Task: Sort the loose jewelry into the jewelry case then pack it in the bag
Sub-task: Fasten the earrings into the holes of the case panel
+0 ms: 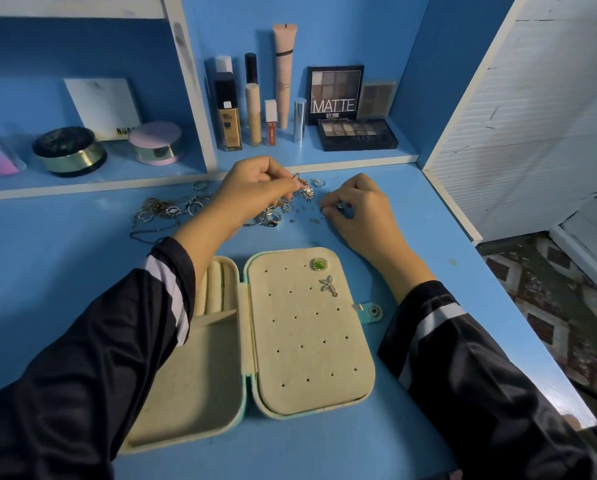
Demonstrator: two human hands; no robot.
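Jewelry case (307,344) lies open on the bench (65,244) at 6 o'clock. A green stud (319,264) and a silver earring (329,285) sit in its pad's top-right holes. Beyond, at 12, left hand (255,188) pinches a small earring (302,181). Right hand (356,206), near at 1, pinches sth tiny, prob. a back; too small to tell. Loose jewelry (172,209) sprawls at 11. Best approach: pair post w/ back first, then seat it square in the next free hole. Bag not in view.
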